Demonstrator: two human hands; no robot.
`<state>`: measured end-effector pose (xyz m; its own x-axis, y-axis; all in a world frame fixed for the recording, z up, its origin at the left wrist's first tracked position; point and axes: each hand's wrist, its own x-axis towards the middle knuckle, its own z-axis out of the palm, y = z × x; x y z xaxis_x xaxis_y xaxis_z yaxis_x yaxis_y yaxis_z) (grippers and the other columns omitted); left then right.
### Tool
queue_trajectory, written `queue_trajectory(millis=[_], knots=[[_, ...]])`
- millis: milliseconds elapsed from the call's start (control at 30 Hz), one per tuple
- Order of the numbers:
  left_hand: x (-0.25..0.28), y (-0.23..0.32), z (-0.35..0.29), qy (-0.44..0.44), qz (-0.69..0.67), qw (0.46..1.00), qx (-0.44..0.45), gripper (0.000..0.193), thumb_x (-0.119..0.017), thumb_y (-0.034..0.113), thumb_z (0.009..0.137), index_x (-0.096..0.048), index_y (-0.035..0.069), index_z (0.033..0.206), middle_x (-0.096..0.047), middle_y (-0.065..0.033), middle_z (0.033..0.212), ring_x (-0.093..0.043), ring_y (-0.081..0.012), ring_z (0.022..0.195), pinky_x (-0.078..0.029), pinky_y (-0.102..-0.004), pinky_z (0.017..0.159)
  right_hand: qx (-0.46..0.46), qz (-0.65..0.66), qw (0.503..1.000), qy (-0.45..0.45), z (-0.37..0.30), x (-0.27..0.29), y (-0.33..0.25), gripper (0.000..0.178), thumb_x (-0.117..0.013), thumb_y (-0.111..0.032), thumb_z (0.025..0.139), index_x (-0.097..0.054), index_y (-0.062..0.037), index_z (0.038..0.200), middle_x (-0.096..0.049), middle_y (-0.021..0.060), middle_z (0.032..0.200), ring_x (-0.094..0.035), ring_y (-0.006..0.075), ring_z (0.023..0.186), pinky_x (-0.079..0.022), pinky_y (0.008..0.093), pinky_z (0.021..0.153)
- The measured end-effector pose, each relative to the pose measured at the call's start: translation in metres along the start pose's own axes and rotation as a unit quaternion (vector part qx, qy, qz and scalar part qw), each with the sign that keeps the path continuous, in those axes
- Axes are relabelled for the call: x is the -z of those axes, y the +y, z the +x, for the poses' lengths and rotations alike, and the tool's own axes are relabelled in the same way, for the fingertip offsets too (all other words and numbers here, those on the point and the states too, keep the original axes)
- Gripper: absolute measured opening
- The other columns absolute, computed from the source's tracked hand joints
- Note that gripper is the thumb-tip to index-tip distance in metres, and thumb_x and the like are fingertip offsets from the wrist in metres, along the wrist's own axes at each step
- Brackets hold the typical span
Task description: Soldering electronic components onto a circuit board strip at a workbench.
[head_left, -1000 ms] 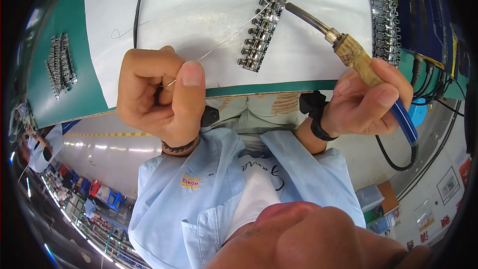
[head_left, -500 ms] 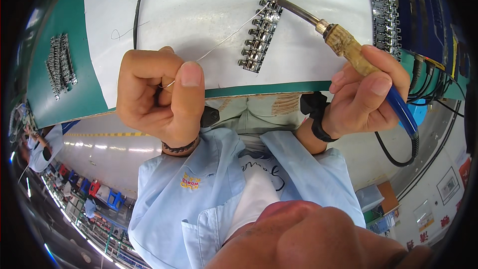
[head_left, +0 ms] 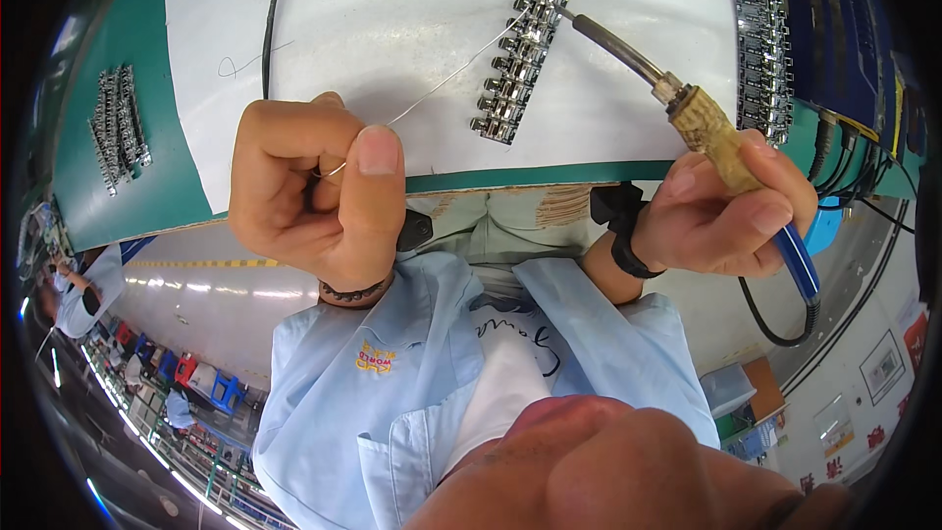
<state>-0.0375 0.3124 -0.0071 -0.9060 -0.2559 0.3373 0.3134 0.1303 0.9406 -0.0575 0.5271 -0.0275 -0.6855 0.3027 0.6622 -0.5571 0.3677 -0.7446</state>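
Observation:
My left hand [head_left: 319, 186] pinches a thin solder wire [head_left: 432, 91] between thumb and curled fingers. The wire's far end meets the upper part of a strip of small metal-cased connectors [head_left: 520, 57], which lies slantwise on a white sheet [head_left: 392, 0]. My right hand [head_left: 731, 206] is closed round the handle of a soldering iron [head_left: 706, 132], blue at its lower end and wrapped in something yellowish-brown. The iron's tip points at the right edge of the strip; whether it touches there I cannot tell.
Another connector strip bundle [head_left: 763, 54] lies at the right, beside a dark blue box [head_left: 844, 39] with cables. More strips [head_left: 120, 128] rest on the green mat [head_left: 98, 206] at the left. A black cable [head_left: 275, 20] crosses the sheet. Behind at left, a co-worker's arm [head_left: 83, 290] shows.
The soldering iron has drawn back to the right and slightly down, its tip shifting from the strip's middle to its right edge. My left hand and the wire stay nearly still.

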Motion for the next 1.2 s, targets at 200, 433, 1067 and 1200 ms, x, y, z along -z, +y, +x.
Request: queue_trajectory(millis=[200,433,1067,1200], knots=[[0.000,-0.001,0.000,-0.007,0.012,1.000,-0.007,0.018,-0.065,0.001,0.083,-0.049,0.003,0.078,-0.035,0.0081,0.052,-0.023,0.0005,0.049,-0.015,-0.0196,0.046,-0.016,0.046,0.999,-0.013,-0.001,-0.001,-0.002,0.042,-0.057,-0.032,0.094,-0.053,0.0096,0.097,-0.062,0.0152,0.068,-0.050,0.0091,0.039,-0.038,0.0187,0.038],[-0.002,0.000,0.000,-0.001,0.035,0.999,-0.001,0.016,-0.065,0.000,0.084,-0.049,0.002,0.079,-0.038,0.0074,0.052,-0.023,0.0014,0.049,-0.015,-0.0189,0.046,-0.064,0.096,0.992,-0.044,0.000,-0.002,-0.003,0.040,-0.061,-0.029,0.093,-0.055,0.0097,0.100,-0.064,0.0161,0.071,-0.054,0.0099,0.044,-0.041,0.0182,0.040],[0.000,0.001,0.001,0.001,0.012,1.000,-0.007,0.017,-0.065,0.001,0.084,-0.049,0.002,0.080,-0.038,0.0073,0.052,-0.023,0.0014,0.048,-0.013,-0.0195,0.046,-0.073,0.060,0.995,-0.041,0.000,0.001,-0.003,0.042,-0.058,-0.033,0.094,-0.054,0.0088,0.097,-0.065,0.0176,0.075,-0.052,0.0090,0.041,-0.039,0.0172,0.039],[0.000,-0.002,0.001,-0.014,-0.001,1.000,-0.011,0.017,-0.065,0.002,0.084,-0.049,0.003,0.079,-0.038,0.0073,0.053,-0.023,0.0011,0.049,-0.014,-0.0197,0.046,-0.022,0.038,0.999,-0.032,0.001,0.007,0.001,0.044,-0.055,-0.035,0.095,-0.053,0.0090,0.096,-0.063,0.0160,0.071,-0.050,0.0085,0.039,-0.037,0.0179,0.038]])
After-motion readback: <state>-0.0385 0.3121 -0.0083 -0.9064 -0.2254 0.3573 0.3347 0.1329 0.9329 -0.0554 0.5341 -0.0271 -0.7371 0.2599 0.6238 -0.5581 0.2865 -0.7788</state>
